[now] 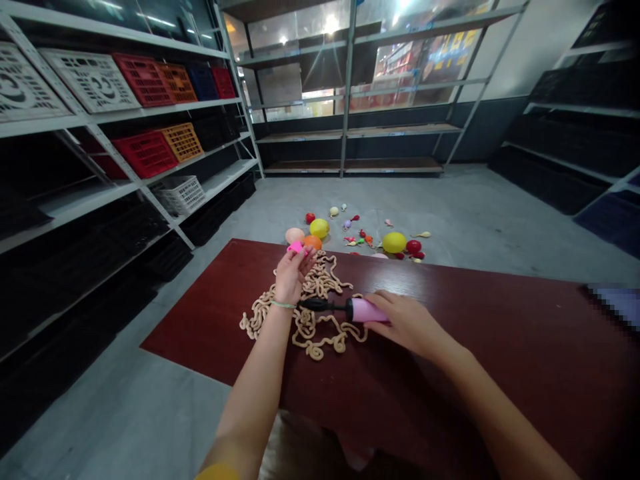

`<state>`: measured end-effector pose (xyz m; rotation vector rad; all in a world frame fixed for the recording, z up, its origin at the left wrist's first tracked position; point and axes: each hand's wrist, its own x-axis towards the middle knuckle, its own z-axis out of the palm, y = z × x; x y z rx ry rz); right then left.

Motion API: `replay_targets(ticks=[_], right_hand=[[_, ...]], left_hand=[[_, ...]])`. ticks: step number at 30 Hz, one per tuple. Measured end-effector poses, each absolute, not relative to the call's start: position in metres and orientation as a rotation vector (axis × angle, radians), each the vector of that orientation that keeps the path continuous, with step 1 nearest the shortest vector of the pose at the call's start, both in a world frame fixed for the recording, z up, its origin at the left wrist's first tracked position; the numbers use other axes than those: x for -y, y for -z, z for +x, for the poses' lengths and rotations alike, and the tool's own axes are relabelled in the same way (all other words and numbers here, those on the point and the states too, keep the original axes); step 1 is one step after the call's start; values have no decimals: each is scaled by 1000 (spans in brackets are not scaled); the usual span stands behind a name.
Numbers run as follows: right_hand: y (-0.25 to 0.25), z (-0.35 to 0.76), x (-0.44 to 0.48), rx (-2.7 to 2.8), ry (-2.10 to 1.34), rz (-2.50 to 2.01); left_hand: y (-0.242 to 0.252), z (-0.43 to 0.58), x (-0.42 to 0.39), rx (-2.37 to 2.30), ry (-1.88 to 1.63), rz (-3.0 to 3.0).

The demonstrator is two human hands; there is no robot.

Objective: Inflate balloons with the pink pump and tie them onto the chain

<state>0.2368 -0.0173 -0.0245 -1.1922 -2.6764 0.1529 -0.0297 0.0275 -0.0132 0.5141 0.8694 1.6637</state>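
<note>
My left hand (296,272) is raised over the table's far side, palm partly turned up. A small bright pink piece (296,247) is pinched at its thumb side; its exact kind is too small to make out. My right hand (403,319) is closed around the pink barrel of a balloon hand pump (367,311), which lies sideways. The pump's black handle (315,305) points left and passes by my left wrist. Under and around both lies a tangle of beige, rope-like strands (316,350), looped and curled on the dark red table (200,300).
Inflated balloons, among them a yellow one (394,242) and a red one (413,246), lie with several small ones on the grey floor beyond the table. Shelves with plastic crates (150,152) stand at left; a metal rack (345,133) is at the back. A blurred patch (617,300) covers the table's right end.
</note>
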Motion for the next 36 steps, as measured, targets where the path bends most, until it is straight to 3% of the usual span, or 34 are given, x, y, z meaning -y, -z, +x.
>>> replay_targets(ticks=[7, 36], right_hand=[[32, 257, 3, 2477, 156, -1374], [42, 228, 15, 2355, 94, -1402]], left_hand=[[19, -46, -33, -901, -1835, 374], [31, 1, -28, -936, -1747, 595]])
